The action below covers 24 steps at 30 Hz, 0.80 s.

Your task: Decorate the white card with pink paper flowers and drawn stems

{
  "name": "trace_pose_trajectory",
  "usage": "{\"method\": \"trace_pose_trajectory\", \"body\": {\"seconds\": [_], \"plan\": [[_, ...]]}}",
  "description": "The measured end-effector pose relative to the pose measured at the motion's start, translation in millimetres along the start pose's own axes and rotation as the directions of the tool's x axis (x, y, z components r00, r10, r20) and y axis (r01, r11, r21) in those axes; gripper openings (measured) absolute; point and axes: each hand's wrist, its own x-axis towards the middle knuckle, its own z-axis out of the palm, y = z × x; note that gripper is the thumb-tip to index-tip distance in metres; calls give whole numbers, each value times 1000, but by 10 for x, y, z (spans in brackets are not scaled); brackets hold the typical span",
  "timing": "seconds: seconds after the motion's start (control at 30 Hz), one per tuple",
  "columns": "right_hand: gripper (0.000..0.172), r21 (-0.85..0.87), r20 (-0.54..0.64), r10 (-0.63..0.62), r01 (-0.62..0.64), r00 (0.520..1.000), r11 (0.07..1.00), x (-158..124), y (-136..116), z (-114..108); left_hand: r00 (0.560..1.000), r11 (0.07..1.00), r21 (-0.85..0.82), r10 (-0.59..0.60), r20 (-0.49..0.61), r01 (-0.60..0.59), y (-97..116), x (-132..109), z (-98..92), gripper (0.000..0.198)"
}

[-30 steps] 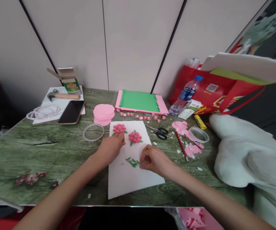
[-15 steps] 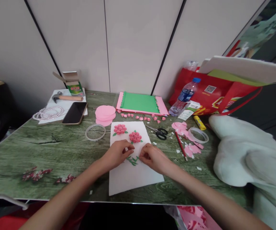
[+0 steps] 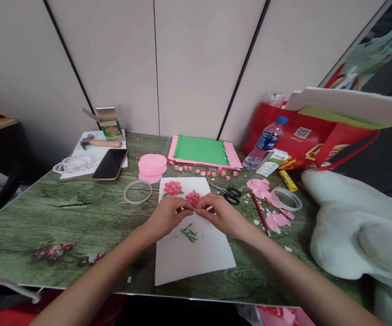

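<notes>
A white sheet of paper [image 3: 196,256] lies in front of me with two pink paper flowers on it, a left one [image 3: 173,188] and a right one [image 3: 193,198], both with green leaves. Just below the right flower, my left hand [image 3: 168,215] and my right hand [image 3: 221,213] meet fingertip to fingertip. Each thumb and forefinger is pinched; anything between them is too small or hidden to name. Several cut green paper leaves [image 3: 189,233] rest lower on the sheet.
Black-handled scissors [image 3: 231,195], a red pencil [image 3: 261,215], pink scraps [image 3: 277,221] and a tape roll [image 3: 286,199] lie right. Pink circles [image 3: 152,167], another ring of tape [image 3: 137,192] and a phone [image 3: 110,164] lie left. A bottle [image 3: 265,142] stands by a red bag [image 3: 318,140].
Both hands have moved up the sheet and closer together, now touching under the right flower. The green leaves show more fully. The whole view has shifted slightly.
</notes>
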Motion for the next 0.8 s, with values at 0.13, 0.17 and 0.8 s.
{"method": "trace_pose_trajectory", "body": {"seconds": [0.13,0.17,0.8], "plan": [[12,3,-13,-83,83,996,997,48,-14,-48,999,994,-99,-33,23,35,1,9,-43,14],[12,8,-13,-100,100,995,995,57,-20,-60,999,992,-118,-44,20,46,5,11,-51,14],[11,120,-76,-158,166,985,979,185,-47,-242,971,902,-359,-218,103,240,156,197,-188,22]]}}
